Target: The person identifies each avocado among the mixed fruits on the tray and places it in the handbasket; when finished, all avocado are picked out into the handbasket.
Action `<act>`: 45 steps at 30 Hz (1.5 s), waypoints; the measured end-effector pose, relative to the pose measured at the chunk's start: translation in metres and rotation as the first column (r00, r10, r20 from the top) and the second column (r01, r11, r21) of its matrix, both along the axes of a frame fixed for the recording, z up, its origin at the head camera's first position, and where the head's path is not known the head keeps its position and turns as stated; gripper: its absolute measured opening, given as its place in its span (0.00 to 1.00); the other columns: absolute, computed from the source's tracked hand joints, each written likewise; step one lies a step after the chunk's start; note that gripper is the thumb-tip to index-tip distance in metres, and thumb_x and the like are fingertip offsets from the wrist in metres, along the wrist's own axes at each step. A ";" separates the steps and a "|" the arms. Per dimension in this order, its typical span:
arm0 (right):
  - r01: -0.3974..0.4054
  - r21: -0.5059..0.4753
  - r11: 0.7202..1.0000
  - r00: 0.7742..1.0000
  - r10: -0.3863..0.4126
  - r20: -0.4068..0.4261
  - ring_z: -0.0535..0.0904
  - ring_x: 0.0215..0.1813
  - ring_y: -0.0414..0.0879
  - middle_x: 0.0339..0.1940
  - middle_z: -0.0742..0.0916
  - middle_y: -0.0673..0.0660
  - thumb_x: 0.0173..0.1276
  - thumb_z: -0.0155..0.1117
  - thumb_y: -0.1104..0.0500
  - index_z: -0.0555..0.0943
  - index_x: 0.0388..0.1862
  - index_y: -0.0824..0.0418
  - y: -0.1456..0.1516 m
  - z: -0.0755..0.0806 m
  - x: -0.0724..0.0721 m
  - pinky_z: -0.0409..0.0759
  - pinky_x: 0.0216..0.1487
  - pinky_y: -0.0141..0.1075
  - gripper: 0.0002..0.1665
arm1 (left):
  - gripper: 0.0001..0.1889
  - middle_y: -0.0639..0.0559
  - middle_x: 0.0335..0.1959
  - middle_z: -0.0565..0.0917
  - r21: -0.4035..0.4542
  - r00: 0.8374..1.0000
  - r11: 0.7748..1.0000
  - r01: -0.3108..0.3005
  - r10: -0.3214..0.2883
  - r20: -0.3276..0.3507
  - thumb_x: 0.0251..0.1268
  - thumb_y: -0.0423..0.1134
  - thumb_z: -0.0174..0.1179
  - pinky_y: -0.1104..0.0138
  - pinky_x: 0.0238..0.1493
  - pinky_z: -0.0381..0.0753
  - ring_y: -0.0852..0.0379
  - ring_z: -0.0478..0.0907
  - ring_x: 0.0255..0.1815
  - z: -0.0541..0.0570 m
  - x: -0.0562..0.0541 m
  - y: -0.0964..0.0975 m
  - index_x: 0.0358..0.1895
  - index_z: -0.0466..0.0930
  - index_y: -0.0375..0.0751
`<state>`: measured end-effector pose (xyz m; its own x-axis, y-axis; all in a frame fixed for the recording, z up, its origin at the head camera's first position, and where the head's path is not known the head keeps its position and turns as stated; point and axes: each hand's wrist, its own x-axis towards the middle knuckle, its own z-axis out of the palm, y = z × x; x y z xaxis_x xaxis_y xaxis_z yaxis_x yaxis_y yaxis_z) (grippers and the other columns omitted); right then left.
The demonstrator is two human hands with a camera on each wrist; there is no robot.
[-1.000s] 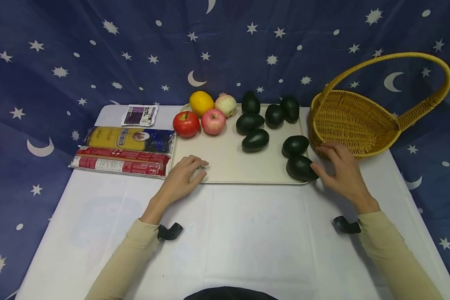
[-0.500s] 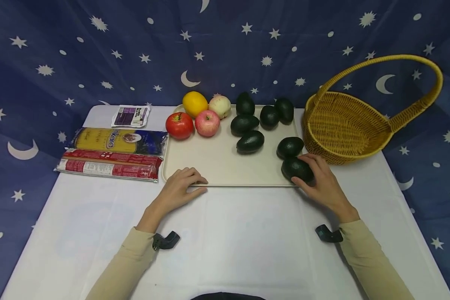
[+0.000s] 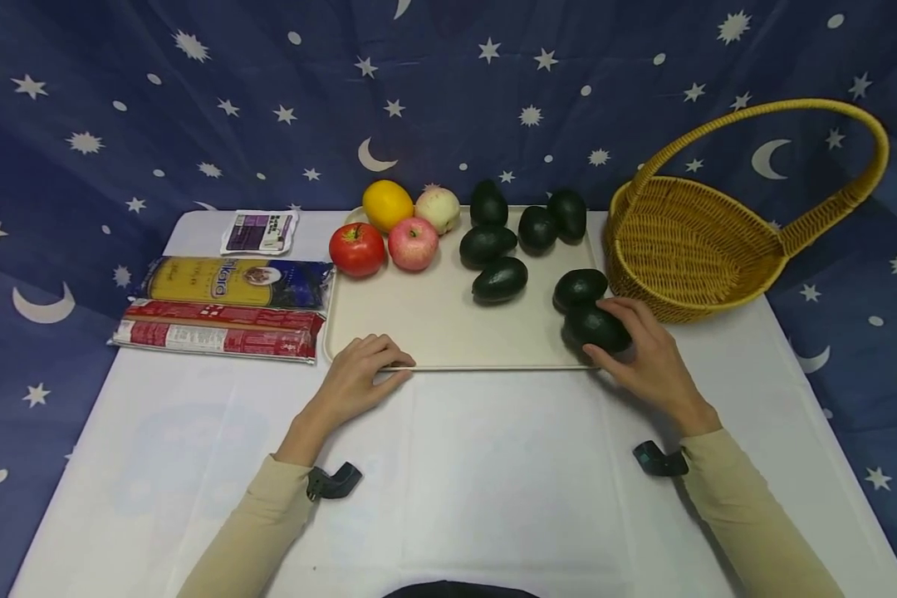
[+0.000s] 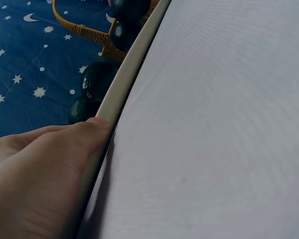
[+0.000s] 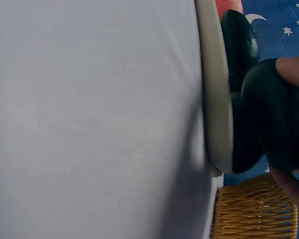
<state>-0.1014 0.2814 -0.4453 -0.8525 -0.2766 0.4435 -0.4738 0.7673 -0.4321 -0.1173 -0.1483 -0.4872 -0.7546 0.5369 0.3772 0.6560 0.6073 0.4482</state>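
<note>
In the head view my right hand [image 3: 654,361] grips a dark green avocado [image 3: 594,328] at the front right corner of the cream tray [image 3: 448,332]. Thumb and fingers lie on either side of this avocado, which the right wrist view shows raised above the tray's rim [image 5: 217,84]. Another avocado [image 3: 579,289] lies just behind it. My left hand [image 3: 359,378] pinches the tray's front edge near its left end; the left wrist view shows a digit [image 4: 97,123] on the rim, with the other fingertips hidden.
A yellow wicker basket [image 3: 695,249] with a tall handle stands right of the tray. More avocados [image 3: 499,280], a tomato [image 3: 357,249], apple [image 3: 413,244], yellow fruit [image 3: 387,205] and pale fruit [image 3: 438,209] sit on it. Food packets [image 3: 224,320] lie at left.
My right hand has moved from beside the basket onto the front avocado, gripped it and lifted it slightly. My left hand has come down onto the tray's front edge. The head view has shifted slightly.
</note>
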 end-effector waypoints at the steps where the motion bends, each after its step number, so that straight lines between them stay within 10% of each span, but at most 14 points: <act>1: -0.002 -0.015 1.000 1.000 0.002 -0.015 0.73 0.61 0.52 0.60 0.76 0.58 0.46 0.77 0.57 0.72 0.63 0.56 0.001 0.002 -0.001 0.66 0.64 0.31 0.43 | 0.06 0.62 0.35 0.79 -0.001 1.000 1.000 -0.001 0.001 -0.004 0.57 0.45 0.66 0.66 0.36 0.67 0.62 0.74 0.36 0.000 0.000 0.000 0.38 0.84 0.56; 11: 0.057 -0.128 0.990 0.991 -0.072 -0.114 0.74 0.57 0.54 0.56 0.78 0.61 0.42 0.78 0.65 0.73 0.62 0.59 0.011 0.024 -0.011 0.63 0.62 0.23 0.44 | 0.05 0.62 0.35 0.79 0.002 1.000 1.000 0.002 -0.002 -0.019 0.57 0.45 0.66 0.66 0.35 0.67 0.62 0.74 0.35 -0.001 0.000 0.000 0.37 0.84 0.55; 27: 0.246 -0.184 0.952 0.956 -0.270 -0.119 0.73 0.54 0.56 0.54 0.78 0.63 0.54 0.72 0.56 0.73 0.62 0.57 0.034 0.043 -0.045 0.66 0.54 0.37 0.35 | 0.05 0.63 0.34 0.79 0.035 0.998 0.999 0.024 -0.022 -0.052 0.57 0.43 0.66 0.68 0.38 0.69 0.64 0.73 0.35 -0.004 0.000 -0.002 0.36 0.84 0.54; 37: 0.359 -0.107 0.927 0.933 -0.351 0.082 0.71 0.56 0.61 0.57 0.76 0.67 0.59 0.66 0.50 0.69 0.64 0.59 0.049 0.045 -0.061 0.65 0.52 0.57 0.35 | 0.05 0.63 0.34 0.80 0.030 0.999 0.999 0.019 -0.018 -0.040 0.57 0.43 0.66 0.67 0.38 0.70 0.64 0.72 0.35 -0.002 0.002 -0.002 0.36 0.84 0.54; 45: 0.396 0.070 0.916 0.866 -0.397 0.303 0.69 0.59 0.68 0.62 0.73 0.70 0.63 0.59 0.39 0.64 0.68 0.63 0.060 0.042 -0.074 0.64 0.55 0.61 0.42 | 0.04 0.64 0.35 0.79 0.011 1.000 1.000 0.004 -0.004 -0.013 0.59 0.44 0.65 0.68 0.38 0.69 0.64 0.72 0.35 -0.002 0.002 -0.003 0.37 0.84 0.56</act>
